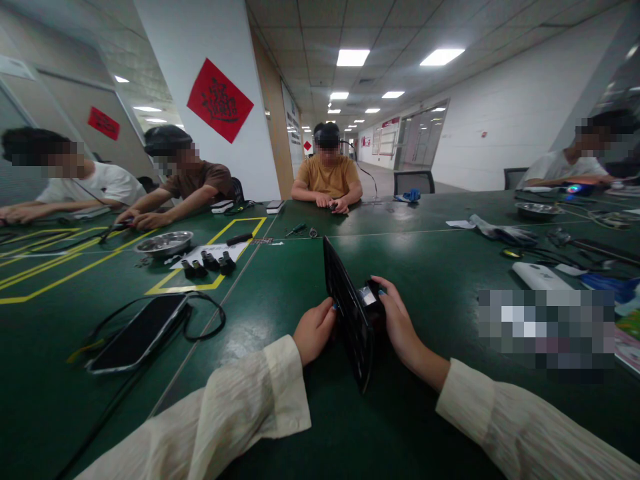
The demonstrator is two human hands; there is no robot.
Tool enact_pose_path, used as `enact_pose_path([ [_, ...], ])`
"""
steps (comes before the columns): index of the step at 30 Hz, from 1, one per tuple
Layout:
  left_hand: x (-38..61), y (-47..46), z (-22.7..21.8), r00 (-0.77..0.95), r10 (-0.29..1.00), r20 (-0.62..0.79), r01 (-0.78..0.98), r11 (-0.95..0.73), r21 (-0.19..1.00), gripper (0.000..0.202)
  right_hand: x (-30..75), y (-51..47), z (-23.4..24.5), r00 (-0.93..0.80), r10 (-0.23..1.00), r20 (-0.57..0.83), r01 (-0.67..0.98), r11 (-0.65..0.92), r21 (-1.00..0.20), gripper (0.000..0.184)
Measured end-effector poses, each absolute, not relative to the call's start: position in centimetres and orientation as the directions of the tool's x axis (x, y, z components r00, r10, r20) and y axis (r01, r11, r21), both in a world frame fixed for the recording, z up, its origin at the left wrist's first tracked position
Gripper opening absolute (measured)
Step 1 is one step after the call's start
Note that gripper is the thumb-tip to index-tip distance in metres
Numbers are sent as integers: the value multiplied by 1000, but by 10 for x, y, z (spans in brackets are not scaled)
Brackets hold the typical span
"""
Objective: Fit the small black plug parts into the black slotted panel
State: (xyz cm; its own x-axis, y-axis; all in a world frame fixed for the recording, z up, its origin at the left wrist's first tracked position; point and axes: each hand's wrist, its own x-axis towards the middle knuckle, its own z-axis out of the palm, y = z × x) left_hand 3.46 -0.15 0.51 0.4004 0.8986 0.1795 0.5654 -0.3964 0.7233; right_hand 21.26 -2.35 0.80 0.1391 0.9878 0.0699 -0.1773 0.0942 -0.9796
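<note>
A black flat-panel device (347, 320), like a screen with a boxy housing on its back, stands on edge on the green table before me. Its thin glossy panel is seen nearly edge-on, and a pale label shows on the housing. My left hand (313, 331) is closed at the panel's left face, thumb against it. From the other side, my right hand (401, 328) wraps around the black housing. Some fingertips of both hands are hidden behind the device.
Left lie a smartphone (143, 333) with a black cable, several black cylindrical parts (210, 262) on white paper and a metal bowl (165, 244). A screwdriver (297, 229) lies ahead. A white power bank (540, 276) and cables are right. Co-workers sit around the table.
</note>
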Motion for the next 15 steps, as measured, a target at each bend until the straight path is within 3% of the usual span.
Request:
enact_pose_path([
  [15,33,0,2,408,892,196,513,-401,759,31,212,-24,8,116,992,54,-211,78,-974,44],
])
